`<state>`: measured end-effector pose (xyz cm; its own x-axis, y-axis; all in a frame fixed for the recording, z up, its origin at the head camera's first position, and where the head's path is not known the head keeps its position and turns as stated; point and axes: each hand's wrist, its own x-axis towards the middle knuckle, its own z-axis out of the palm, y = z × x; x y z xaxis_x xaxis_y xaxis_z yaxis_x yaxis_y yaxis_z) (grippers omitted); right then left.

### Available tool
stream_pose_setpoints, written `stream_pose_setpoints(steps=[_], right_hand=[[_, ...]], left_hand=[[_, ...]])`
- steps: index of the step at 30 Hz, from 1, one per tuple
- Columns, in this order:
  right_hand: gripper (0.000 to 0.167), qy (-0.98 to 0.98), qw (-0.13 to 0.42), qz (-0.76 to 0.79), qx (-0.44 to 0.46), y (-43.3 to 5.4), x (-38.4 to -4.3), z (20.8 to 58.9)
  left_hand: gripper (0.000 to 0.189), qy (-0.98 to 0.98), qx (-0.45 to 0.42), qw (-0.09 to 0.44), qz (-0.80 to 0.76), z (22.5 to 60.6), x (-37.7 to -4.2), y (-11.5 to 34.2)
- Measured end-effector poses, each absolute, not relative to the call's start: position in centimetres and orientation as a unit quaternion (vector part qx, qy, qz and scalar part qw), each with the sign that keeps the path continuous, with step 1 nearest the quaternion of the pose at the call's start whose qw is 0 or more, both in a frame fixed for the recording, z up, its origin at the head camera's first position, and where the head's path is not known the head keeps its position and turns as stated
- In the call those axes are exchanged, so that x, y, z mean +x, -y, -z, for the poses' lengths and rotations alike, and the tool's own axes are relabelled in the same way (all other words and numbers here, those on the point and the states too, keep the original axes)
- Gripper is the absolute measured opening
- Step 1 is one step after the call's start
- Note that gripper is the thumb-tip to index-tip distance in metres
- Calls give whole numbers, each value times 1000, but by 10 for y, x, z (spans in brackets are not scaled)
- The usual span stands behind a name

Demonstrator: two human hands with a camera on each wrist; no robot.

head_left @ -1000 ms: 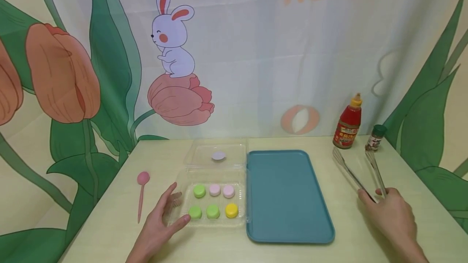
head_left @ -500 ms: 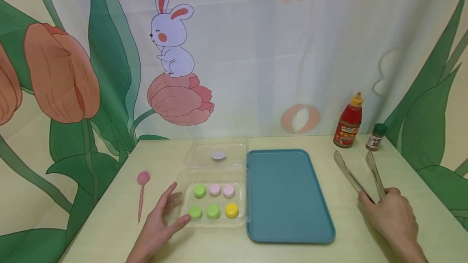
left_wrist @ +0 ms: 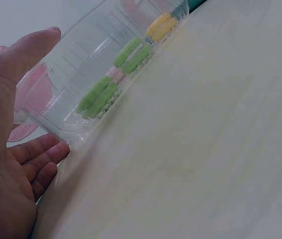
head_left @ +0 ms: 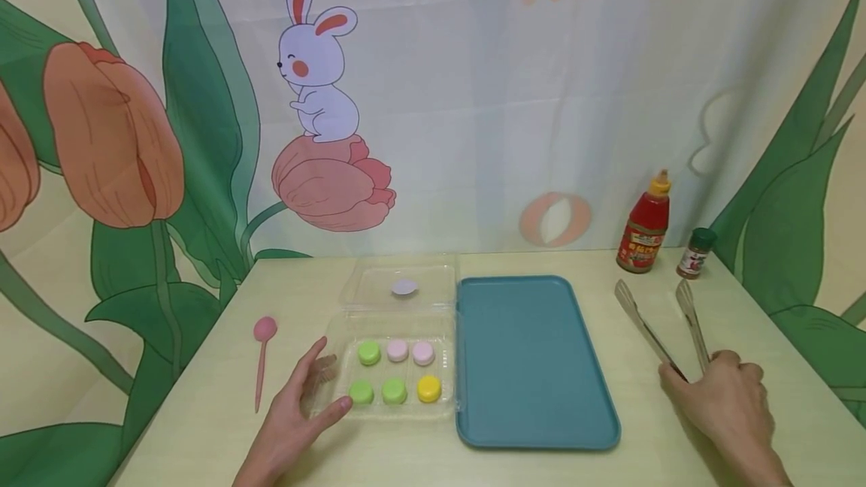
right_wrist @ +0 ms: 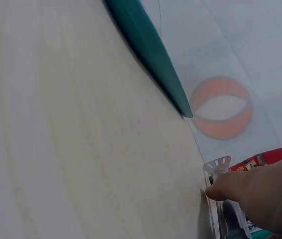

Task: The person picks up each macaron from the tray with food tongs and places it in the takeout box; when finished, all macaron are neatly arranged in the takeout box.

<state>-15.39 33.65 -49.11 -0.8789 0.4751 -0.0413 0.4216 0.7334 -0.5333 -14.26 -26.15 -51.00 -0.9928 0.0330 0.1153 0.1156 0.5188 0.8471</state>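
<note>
My left hand (head_left: pixel 291 412) rests at the left side of a clear plastic clamshell box (head_left: pixel 338 325), thumb and fingers spread about its near corner. In the left wrist view, fingertips lie right at the box's base, and the thumb reaches its upper edge. The lid is folded back. Inside sit three green macarons (head_left: pixel 394 391), two pink macarons (head_left: pixel 397 351) and a yellow macaron (head_left: pixel 429 389). To the right, my right hand (head_left: pixel 727 404) grips metal tongs (head_left: pixel 649 337), arms spread, tips pointing toward the back. The right wrist view shows the thumb on the tongs.
A teal tray (head_left: pixel 528 367) lies between the box and my right hand. At the back right stand a red sauce bottle (head_left: pixel 643 235) with a yellow cap and a small green-capped jar (head_left: pixel 695 254). A pink spoon (head_left: pixel 262 352) lies left of my left hand.
The tongs' tips have dropped slightly toward me, away from the sauce bottle and jar, and stay spread. The left hand, box and macarons keep their places.
</note>
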Motion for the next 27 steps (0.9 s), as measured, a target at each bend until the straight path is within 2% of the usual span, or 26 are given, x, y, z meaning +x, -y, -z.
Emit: stream_pose_setpoints(steps=[4,7,11,14,20,27], right_hand=[[109,932,52,-270,-237,-335,-153,487],[113,932,76,-265,-236,-333,-152,481],[105,927,140,-277,-211,-323,-154,469],[95,922,176,-307,-155,-308,-158,458],[85,903,189,-386,-22,-269,-168,436],[78,871,178,-450,85,-219,-190,429]], left_hand=[[98,872,-40,42,486,509,-143,261],[97,868,-45,43,492,509,-143,261],[93,860,-63,53,503,506,-144,264],[89,858,-69,64,505,501,-146,269],[84,852,-79,83,511,484,-162,282],[83,861,-71,63,500,471,-200,287]])
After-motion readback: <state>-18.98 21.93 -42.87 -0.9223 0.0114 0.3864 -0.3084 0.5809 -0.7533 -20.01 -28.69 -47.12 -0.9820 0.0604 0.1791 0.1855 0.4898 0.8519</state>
